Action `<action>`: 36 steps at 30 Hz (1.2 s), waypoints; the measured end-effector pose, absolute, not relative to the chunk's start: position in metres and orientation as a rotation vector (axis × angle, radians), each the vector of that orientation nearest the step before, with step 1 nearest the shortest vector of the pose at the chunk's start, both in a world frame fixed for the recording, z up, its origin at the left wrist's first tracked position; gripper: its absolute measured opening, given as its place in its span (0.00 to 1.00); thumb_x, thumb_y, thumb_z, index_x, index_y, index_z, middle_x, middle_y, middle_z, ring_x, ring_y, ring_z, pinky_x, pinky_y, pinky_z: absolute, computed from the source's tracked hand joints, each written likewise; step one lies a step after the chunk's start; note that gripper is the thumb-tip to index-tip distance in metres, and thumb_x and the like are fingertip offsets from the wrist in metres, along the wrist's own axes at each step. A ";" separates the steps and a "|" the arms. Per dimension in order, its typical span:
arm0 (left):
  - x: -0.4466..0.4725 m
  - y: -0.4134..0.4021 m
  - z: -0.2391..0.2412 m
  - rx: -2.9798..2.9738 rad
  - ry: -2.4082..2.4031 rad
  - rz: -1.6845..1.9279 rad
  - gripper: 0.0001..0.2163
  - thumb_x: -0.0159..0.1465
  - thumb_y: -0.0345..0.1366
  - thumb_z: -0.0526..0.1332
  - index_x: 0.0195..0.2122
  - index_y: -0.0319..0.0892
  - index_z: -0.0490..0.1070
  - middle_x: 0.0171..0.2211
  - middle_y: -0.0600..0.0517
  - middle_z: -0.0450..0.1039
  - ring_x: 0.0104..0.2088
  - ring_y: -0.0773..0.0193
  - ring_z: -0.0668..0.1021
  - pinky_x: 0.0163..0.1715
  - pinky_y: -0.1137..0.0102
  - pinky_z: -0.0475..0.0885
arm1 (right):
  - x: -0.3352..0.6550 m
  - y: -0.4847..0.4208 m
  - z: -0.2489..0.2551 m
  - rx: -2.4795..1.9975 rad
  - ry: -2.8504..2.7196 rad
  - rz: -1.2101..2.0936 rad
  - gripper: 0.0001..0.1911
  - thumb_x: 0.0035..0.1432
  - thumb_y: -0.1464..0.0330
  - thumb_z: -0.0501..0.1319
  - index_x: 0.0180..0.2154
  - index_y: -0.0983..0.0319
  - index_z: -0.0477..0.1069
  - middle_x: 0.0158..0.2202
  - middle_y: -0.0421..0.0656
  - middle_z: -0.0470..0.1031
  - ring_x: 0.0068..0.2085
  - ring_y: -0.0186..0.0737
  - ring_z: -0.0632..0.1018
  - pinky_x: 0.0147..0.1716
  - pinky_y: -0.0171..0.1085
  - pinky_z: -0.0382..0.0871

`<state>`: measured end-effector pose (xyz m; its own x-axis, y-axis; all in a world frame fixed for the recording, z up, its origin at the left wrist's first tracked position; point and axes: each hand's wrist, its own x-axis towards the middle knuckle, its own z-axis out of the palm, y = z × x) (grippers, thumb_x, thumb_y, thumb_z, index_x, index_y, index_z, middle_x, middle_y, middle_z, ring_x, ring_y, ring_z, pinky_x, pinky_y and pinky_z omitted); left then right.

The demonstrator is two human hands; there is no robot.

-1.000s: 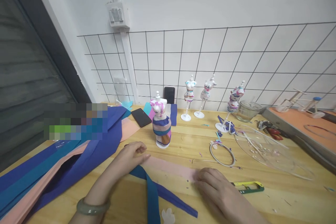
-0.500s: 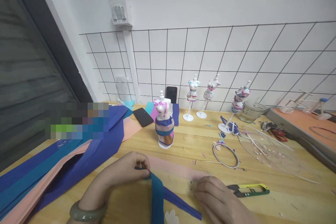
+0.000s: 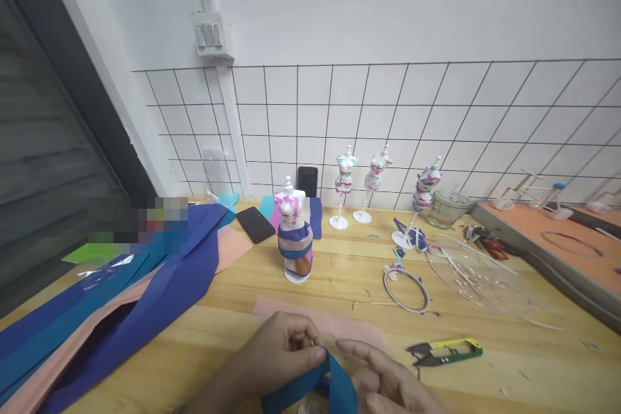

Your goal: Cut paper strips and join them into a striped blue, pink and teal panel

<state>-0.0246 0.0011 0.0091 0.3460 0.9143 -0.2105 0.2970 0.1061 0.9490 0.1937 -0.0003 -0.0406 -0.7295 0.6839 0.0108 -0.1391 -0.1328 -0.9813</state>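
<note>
A teal strip (image 3: 342, 389) of fabric or paper is pinched at its upper end between the thumb and fingers of my left hand (image 3: 279, 359); the rest hangs down in a loop. Right beside the strip is my right hand (image 3: 391, 378), index finger stretched out and thumb apart. Whether it touches the strip I cannot make out. Part of a dark blue strip shows behind the teal one. Beyond my hands lies a pale pink strip (image 3: 284, 312), and behind it stands a small dress form (image 3: 291, 213) wrapped in coloured bands.
Thread snips (image 3: 451, 350) lie to the right, below a metal ring (image 3: 406, 291). Three smaller dress forms stand near the wall, close to a glass jar (image 3: 449, 209). A phone (image 3: 255, 224) rests at mid-left. Blue sheets (image 3: 194, 272) spread over the left side.
My left hand has moved right with the teal strip. My right hand has come left, off the table, close to the strip, and its fingers have stretched out. The view has shifted slightly.
</note>
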 end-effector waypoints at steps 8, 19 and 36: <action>-0.027 0.008 -0.001 1.471 1.252 0.697 0.07 0.54 0.36 0.61 0.29 0.38 0.72 0.19 0.60 0.60 0.21 0.71 0.63 0.21 0.76 0.56 | 0.196 0.007 -0.041 -0.780 -1.198 1.946 0.29 0.43 0.57 0.71 0.47 0.57 0.70 0.24 0.35 0.70 0.23 0.30 0.72 0.25 0.29 0.67; -0.036 0.012 -0.008 1.411 1.231 0.607 0.15 0.56 0.46 0.61 0.22 0.39 0.66 0.16 0.61 0.54 0.18 0.73 0.56 0.18 0.75 0.48 | 0.201 0.012 -0.027 -1.141 -1.357 1.539 0.24 0.54 0.50 0.60 0.46 0.59 0.70 0.39 0.46 0.78 0.20 0.33 0.75 0.24 0.35 0.71; -0.055 0.021 -0.010 1.456 1.252 0.637 0.14 0.53 0.45 0.64 0.29 0.37 0.72 0.15 0.63 0.52 0.19 0.73 0.56 0.19 0.75 0.49 | 0.205 0.013 -0.019 -1.248 -2.103 0.923 0.24 0.64 0.56 0.47 0.27 0.61 0.74 0.24 0.42 0.77 0.27 0.40 0.77 0.27 0.30 0.68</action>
<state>-0.0553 0.0209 -0.0100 0.3075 0.9231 -0.2311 0.3570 0.1132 0.9272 0.2052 0.0134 -0.0191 -0.4388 0.8940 0.0905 0.5383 0.3421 -0.7702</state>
